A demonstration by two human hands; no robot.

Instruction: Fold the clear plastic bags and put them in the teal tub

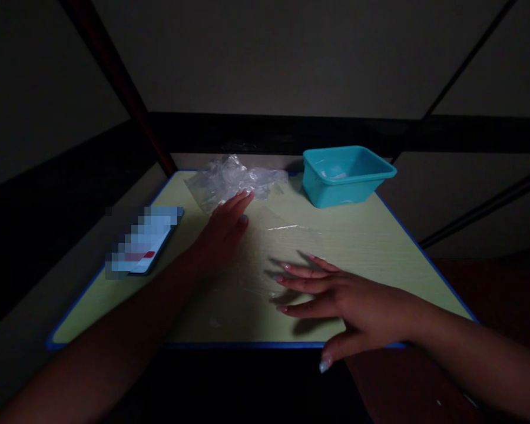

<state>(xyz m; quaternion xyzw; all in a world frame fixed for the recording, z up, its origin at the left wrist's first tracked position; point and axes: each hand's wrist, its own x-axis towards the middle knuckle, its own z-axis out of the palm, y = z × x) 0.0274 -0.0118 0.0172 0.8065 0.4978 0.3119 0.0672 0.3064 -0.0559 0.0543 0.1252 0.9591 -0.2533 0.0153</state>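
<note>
Dim light; a pale table (371, 247) edged in blue. Clear plastic bag (260, 253) lies flat mid-table, between the two hands, a bright crease running along its far part; its outline is faint against the tabletop.

Left hand (227, 224) reaches across from the near left, fingers stretched forward and close together, thumb apart below them; grip loose and unclosed. Fingertips overlap the near side of a crumpled plastic heap (238, 176) at the far left of the table. Contact there: cannot tell.

Right hand (351, 297) comes in from the right, grip wide, fingers fanned leftward over the near right part of the flat bag, dark shadows beside them. Thumb points down past the table's near edge.

Turquoise tub (347, 185) stands upright at the far right, something small and pale inside. Phone (148, 241) by the left edge, screen lit but blurred out.
</note>
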